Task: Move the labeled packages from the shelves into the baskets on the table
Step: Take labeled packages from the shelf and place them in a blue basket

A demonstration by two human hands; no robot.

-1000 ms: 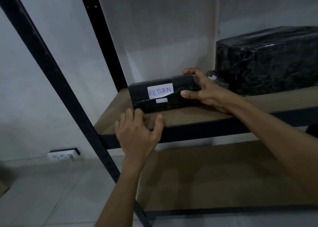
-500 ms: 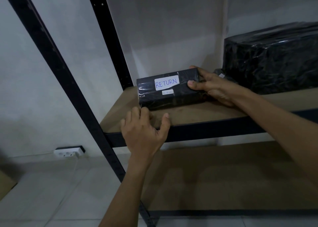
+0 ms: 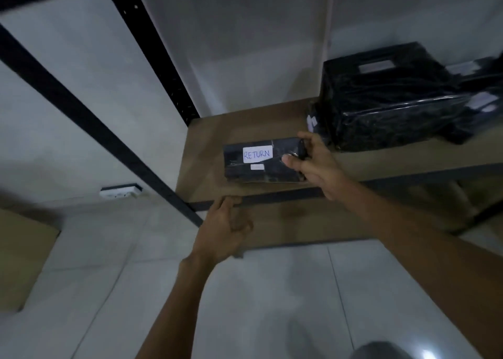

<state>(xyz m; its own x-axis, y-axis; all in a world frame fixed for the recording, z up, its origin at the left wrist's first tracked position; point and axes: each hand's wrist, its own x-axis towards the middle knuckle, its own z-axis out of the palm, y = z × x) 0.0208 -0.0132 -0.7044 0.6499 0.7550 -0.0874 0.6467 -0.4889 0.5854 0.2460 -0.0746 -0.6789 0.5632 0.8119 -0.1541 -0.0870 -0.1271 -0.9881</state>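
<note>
A black wrapped package (image 3: 253, 165) with a white label reading RETURN lies on the brown shelf board (image 3: 206, 146). My right hand (image 3: 313, 165) grips its right end, thumb on the front face. My left hand (image 3: 226, 230) hovers below the shelf's front rail with its fingers loosely curled and nothing in it. Behind, to the right, a large black wrapped package (image 3: 394, 97) sits on the same shelf, with a small one (image 3: 313, 122) beside it. No basket is in view.
Black metal shelf posts (image 3: 89, 124) cross the left of the view. A lower shelf board (image 3: 313, 222) lies beneath. A white wall socket (image 3: 119, 191) sits near the tiled floor, and a cardboard box (image 3: 21, 258) stands at the far left.
The view has tilted downward and blurred. The RETURN package has slid toward the shelf's front edge in my right hand. My left hand has left the shelf rail and dropped lower.
</note>
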